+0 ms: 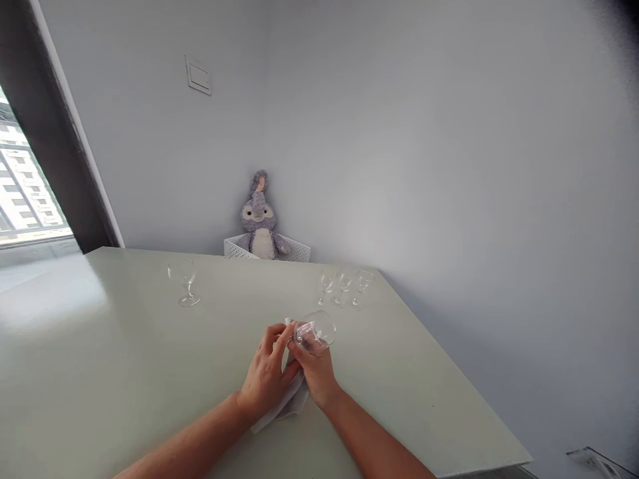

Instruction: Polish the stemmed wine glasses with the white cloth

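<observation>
Glass showed first at the left: a lone goblet (184, 275) stood upright on the tabletop (150, 359), nearer the far left corner than the right. Beyond the far edge, a plush toy (262, 243) sat in a white basket (301, 252). Mid-tabletop, the left hand (264, 376) had its grip bent closed on a cloth (294, 399), which hung toward the near edge. The right hand's (320, 374) grip was closed around a tilted glass (324, 326), beside the left fingertips. Wiping looked to be the step in hand; I judged that the next move called for a steady right grip and light pressure from the cloth. Farther right, three small goblets (344, 283) stood close together near the far right corner; a wide reach that way might have knocked them.
</observation>
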A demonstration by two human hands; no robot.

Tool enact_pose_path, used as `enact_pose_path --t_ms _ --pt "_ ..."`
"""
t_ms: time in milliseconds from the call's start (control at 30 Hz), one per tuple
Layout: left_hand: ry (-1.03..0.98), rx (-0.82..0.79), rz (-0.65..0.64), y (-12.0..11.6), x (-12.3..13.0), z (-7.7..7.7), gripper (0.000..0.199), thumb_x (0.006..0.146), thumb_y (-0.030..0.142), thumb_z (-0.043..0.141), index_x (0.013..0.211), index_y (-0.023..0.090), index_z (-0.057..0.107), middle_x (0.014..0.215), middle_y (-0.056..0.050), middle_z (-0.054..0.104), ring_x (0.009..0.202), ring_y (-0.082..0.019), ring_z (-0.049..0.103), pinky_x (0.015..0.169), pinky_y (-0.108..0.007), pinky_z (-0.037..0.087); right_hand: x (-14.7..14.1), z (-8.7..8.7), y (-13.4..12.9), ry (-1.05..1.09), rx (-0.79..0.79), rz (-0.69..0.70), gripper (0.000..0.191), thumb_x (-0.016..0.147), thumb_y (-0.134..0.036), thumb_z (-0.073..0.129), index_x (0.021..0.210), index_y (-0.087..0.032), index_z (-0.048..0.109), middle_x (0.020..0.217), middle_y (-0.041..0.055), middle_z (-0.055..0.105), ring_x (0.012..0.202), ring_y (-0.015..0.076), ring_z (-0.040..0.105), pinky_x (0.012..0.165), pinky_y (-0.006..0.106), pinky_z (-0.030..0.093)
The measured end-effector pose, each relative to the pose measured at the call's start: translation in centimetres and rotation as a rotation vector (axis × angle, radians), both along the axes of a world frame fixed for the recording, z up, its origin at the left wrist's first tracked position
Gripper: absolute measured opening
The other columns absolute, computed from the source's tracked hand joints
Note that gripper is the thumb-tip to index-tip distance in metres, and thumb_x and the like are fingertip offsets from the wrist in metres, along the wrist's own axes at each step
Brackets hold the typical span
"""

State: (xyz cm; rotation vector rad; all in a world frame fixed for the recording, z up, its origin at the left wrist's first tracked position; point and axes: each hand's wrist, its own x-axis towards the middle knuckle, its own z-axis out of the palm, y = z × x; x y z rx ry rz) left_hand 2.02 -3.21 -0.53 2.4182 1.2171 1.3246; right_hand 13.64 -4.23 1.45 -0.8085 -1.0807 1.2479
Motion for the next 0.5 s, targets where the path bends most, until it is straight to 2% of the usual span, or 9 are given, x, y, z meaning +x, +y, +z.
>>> enact_pose_path --t_ms 100,133,200,267,367,433,500 --pt "-0.059 -0.093 0.06 -0.1 0.7 -1.0 0.074 0.073 0.015 0.053 0.136 0.026 0.018 0.136 -0.013 0.026 0.114 -0.024 0.044 0.084 -0.038 0.045 0.8 -0.3 0.7 0.011 -0.026 -0.081 0.027 0.067 -0.035 0.069 0.089 -0.019 0.068 0.097 0.0029 0.062 0.092 0.02 0.056 0.083 0.032 0.042" --pt "-0.072 -0.153 0.05 0.0 0.8 -1.3 0.077 0.071 0.011 0.051 0.137 0.027 0.015 0.137 -0.013 0.025 0.113 -0.023 0.045 0.082 -0.037 0.046 1.1 -0.5 1.0 0.028 -0.042 -0.109 0.028 0.066 -0.036 0.07 0.088 -0.018 0.068 0.099 0.0032 0.061 0.092 0.0199 0.055 0.082 0.031 0.043" --pt "-0.074 -0.308 -0.014 0.3 0.8 -1.6 0.079 0.069 0.005 0.044 0.137 0.025 0.011 0.127 -0.011 0.042 0.097 -0.017 0.055 0.076 -0.031 0.047 1.8 -0.8 1.7 0.066 -0.077 -0.169 0.032 0.064 -0.038 0.071 0.089 -0.018 0.068 0.099 0.0039 0.061 0.091 0.0193 0.055 0.078 0.029 0.044" --pt "-0.027 -0.463 -0.09 0.6 0.5 -1.5 0.074 0.065 0.0 0.037 0.134 0.023 0.023 0.105 -0.005 0.059 0.082 -0.013 0.058 0.072 -0.026 0.046 2.8 -1.0 2.5 0.087 -0.099 -0.241 0.034 0.064 -0.041 0.07 0.088 -0.017 0.068 0.091 0.0039 0.063 0.082 0.0171 0.056 0.071 0.027 0.045" --pt "0.073 -0.608 -0.158 0.8 0.0 -0.8 0.055 0.061 0.001 0.034 0.107 0.022 0.054 0.085 0.001 0.064 0.079 -0.013 0.058 0.071 -0.023 0.043 5.0 -1.1 3.9 0.102 -0.106 -0.408 0.031 0.064 -0.044 0.068 0.079 -0.016 0.067 0.067 -0.0002 0.059 0.06 0.0118 0.052 0.058 0.024 0.042" --pt "0.101 -0.661 -0.163 0.6 -0.2 -0.2 0.045 0.061 0.003 0.034 0.093 0.022 0.06 0.08 0.002 0.065 0.076 -0.013 0.058 0.068 -0.021 0.041 6.8 -1.2 5.0 0.05 -0.092 -0.531 0.03 0.064 -0.045 0.068 0.071 -0.015 0.065 0.057 -0.0025 0.055 0.051 0.0097 0.046 0.054 0.023 0.04" --pt "0.101 -0.678 -0.15 0.4 -0.3 0.2 0.044 0.063 0.004 0.034 0.093 0.022 0.06 0.078 0.003 0.064 0.072 -0.012 0.057 0.063 -0.02 0.04 8.5 -1.5 6.0 -0.079 -0.078 -0.619 0.032 0.062 -0.046 0.068 0.071 -0.015 0.065 0.054 -0.0028 0.054 0.05 0.0098 0.045 0.052 0.024 0.038"
